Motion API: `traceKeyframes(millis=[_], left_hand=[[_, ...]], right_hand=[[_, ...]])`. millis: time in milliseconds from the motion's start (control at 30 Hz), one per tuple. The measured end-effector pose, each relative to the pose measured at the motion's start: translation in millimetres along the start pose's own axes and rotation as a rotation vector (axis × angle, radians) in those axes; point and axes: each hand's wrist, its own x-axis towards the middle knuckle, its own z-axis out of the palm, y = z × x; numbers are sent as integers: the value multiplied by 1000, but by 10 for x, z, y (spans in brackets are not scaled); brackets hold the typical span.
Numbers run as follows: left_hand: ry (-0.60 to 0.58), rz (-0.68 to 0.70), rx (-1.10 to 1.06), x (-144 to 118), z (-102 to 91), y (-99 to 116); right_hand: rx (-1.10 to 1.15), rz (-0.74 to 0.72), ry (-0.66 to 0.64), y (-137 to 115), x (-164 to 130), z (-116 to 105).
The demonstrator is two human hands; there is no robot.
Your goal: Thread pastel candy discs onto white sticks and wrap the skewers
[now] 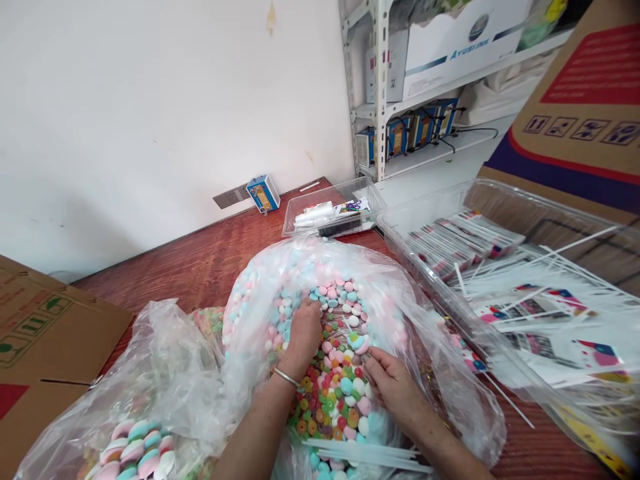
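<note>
A large clear plastic bag (395, 287) lies open in front of me, full of pink, blue and white round sweets (345, 290). My left hand (305, 330) reaches into it, its fingers curled together among the sweets; the fingertips are partly hidden, so what they hold is unclear. My right hand (390, 380) pinches a pastel marshmallow piece (359, 343) between thumb and finger. Below the hands lie ring-shaped gummy candies (306, 417) mixed with pastel round sweets. Several white plastic sticks (367, 455) rest across the near side of the pile.
At left, another plastic bag (170, 360) holds striped marshmallows (135, 450) beside a cardboard box (45, 353). On the right, a clear bin (435, 293) contains white sticks and printed packets. Behind stand a small clear tray (290, 217), a blue box (263, 194) and metal shelving (381, 87).
</note>
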Motion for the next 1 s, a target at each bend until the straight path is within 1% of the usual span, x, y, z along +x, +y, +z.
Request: traceKeyframes(millis=[100,233,300,400,467,533,600,700,800,900,1000], left_hand=[[6,-17,57,-56,32,27],[40,30,168,-161,29,82],[92,33,93,-132,4,82],[162,-37,-125,-1,-64,36],[148,-87,-166,81,-114,-10],[101,-93,-124,121,-149,-45],[67,-58,-73,126,-160,-51],[81,-8,-2,147,-138,-6],[81,26,76,246,-102,50],[33,52,143,374,-93,65],[1,70,188,447,-117,37]], right_hand=[[8,-14,-15,26,10,-4],[-23,-28,-4,58,22,-12],[-38,-36,2,66,24,-12],[-40,-35,5,58,23,-9],[-33,-28,10,43,21,-10],[-21,-32,11,29,19,-11],[-4,-46,2,18,17,-13],[11,-58,-4,6,14,-13],[0,-55,-5,-14,10,-16],[-11,-67,-25,-48,6,-26],[-26,-82,-33,-79,-1,-35]])
